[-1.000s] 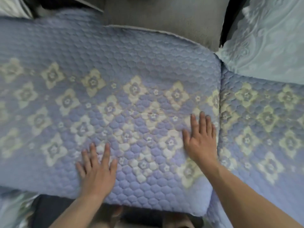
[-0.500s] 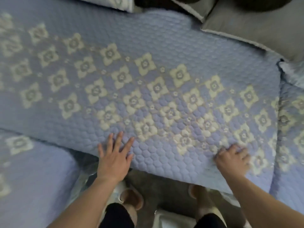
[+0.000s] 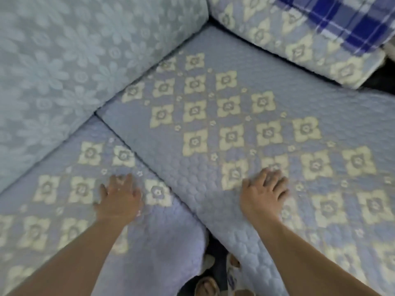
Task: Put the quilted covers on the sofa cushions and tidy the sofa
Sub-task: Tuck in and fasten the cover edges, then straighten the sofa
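Left seat: lavender quilted seat cushion with cream flower motifs (image 3: pixel 53 210) at 8 o'clock, the left hand (image 3: pixel 118 199) resting on it.
Right seat: matching lavender quilted seat cushion (image 3: pixel 245 116) from centre to 4 o'clock, touching the left one along a seam; the right hand (image 3: pixel 261 194) on it.
Backrest: pale blue floral-embossed back cushion (image 3: pixel 74 60) at 10 o'clock, behind both seats.
Corner: flower-patterned quilted cushion (image 3: pixel 299 45) at 1 o'clock, a blue-and-white plaid cloth (image 3: pixel 346 20) on it.
Floor: sandalled foot (image 3: pixel 206 287) at 6 o'clock, below the seam.

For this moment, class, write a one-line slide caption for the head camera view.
Left hand and right hand press on two adjoining quilted seat cushions, beside a blue checked blanket.
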Action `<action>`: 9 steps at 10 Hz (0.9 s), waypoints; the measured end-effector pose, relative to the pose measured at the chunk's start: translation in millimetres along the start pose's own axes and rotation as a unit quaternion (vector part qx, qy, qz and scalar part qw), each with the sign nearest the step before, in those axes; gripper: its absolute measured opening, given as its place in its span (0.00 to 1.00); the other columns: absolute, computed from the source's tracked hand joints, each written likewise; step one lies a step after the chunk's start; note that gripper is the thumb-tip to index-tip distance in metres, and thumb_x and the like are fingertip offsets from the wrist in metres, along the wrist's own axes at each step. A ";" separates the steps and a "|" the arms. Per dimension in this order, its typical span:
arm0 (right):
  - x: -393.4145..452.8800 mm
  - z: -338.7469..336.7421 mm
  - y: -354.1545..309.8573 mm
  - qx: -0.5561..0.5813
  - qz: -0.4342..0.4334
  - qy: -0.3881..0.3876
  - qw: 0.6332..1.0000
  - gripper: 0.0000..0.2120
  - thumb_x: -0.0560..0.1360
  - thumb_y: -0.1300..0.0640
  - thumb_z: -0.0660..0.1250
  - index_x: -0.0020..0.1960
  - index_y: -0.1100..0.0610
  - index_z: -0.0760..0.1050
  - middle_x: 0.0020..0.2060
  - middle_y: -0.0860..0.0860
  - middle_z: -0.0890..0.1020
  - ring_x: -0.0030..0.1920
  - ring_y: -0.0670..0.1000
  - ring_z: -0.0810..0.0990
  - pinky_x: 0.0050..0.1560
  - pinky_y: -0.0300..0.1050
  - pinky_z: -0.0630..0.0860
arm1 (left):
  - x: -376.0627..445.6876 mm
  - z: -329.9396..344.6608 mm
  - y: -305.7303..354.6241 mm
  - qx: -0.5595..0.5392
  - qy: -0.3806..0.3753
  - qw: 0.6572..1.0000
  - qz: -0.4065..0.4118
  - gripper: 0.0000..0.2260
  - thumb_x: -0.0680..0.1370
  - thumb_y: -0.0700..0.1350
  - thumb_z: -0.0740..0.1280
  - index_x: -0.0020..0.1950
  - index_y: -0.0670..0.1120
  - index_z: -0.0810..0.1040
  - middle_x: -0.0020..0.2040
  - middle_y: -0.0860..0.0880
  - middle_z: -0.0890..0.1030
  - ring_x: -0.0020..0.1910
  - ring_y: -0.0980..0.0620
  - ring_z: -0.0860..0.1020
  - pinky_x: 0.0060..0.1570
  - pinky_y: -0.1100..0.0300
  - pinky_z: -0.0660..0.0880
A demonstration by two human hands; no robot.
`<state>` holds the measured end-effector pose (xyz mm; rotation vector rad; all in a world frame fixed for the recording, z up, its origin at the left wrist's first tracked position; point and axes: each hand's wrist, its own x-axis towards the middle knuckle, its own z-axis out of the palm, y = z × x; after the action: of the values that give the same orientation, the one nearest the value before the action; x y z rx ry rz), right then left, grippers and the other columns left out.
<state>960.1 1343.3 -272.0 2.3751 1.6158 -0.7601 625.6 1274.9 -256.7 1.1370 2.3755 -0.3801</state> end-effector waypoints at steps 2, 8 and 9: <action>14.7 23.0 -119.3 -0.109 -0.193 0.018 0.975 0.35 0.82 0.39 0.42 0.81 0.56 0.37 0.79 0.58 0.38 0.78 0.65 0.35 0.77 0.63 0.40 | 2.4 25.1 -81.2 -0.007 -0.070 0.997 -0.020 0.21 0.84 0.57 0.52 0.77 0.64 0.52 0.81 0.47 0.33 0.77 0.30 0.37 0.73 0.31 0.46; -79.1 118.5 -200.4 -0.238 -0.526 -0.050 0.815 0.35 0.80 0.38 0.38 0.81 0.57 0.48 0.80 0.56 0.50 0.80 0.57 0.49 0.78 0.56 0.52 | -93.9 95.1 -165.8 -0.123 0.019 0.976 -0.181 0.28 0.76 0.69 0.31 0.76 0.67 0.29 0.80 0.53 0.32 0.80 0.44 0.35 0.75 0.37 0.44; -87.5 132.2 -239.6 -0.220 -0.539 -0.041 0.812 0.35 0.79 0.39 0.40 0.81 0.57 0.51 0.80 0.58 0.53 0.79 0.60 0.50 0.78 0.59 0.52 | -91.3 93.0 -185.0 -0.161 0.025 0.958 -0.237 0.25 0.78 0.68 0.32 0.75 0.69 0.30 0.81 0.52 0.33 0.80 0.43 0.34 0.76 0.37 0.43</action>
<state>676.8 1312.6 -307.8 0.9483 2.6796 -0.4832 557.4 1060.3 -279.5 0.4291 2.6185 -0.1073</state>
